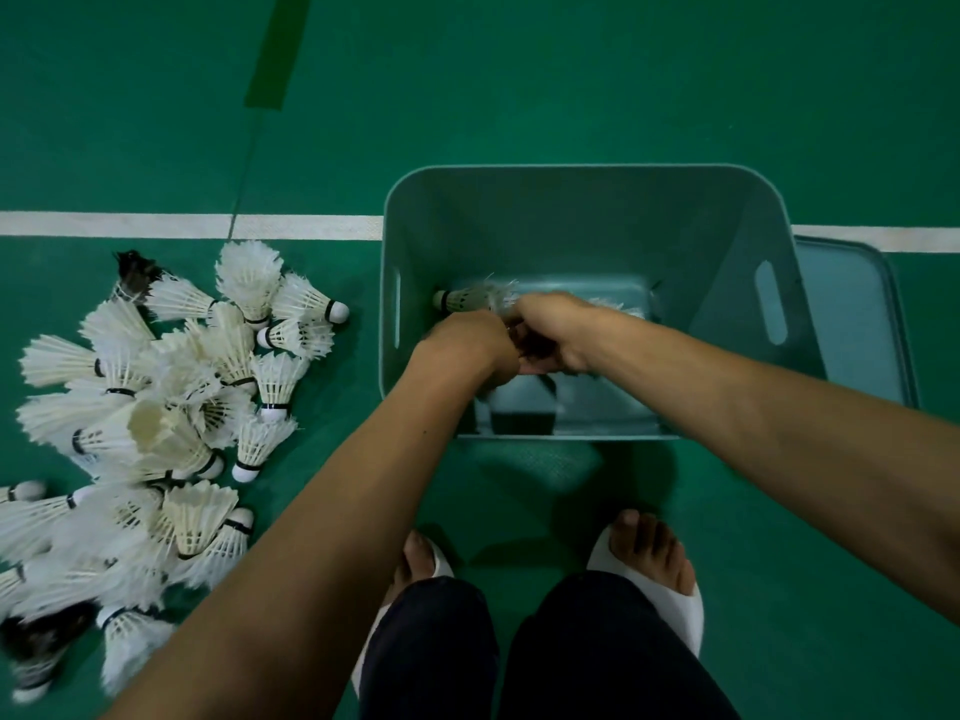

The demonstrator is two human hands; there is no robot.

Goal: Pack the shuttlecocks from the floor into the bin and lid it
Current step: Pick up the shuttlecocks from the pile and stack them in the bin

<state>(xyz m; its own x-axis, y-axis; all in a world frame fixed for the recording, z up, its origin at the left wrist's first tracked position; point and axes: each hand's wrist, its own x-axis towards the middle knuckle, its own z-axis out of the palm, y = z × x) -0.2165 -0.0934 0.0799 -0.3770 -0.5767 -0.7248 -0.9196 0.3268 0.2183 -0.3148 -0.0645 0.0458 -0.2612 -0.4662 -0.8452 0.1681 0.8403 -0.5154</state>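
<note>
Lid [852, 314] behind bin [571, 220] (shuttlecock pile [171, 387] left)

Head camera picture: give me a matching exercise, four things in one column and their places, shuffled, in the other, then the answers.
Things
1. shuttlecock pile
2. lid
3. left hand and right hand
4. white line

Places
A. reaching into the bin
B. flat on the floor, right of the bin
C. painted on the floor, showing on both sides of the bin
D. heaped on the floor, left of the bin

Pairs: 1-D, 2-B, 3-A, 4-C
</note>
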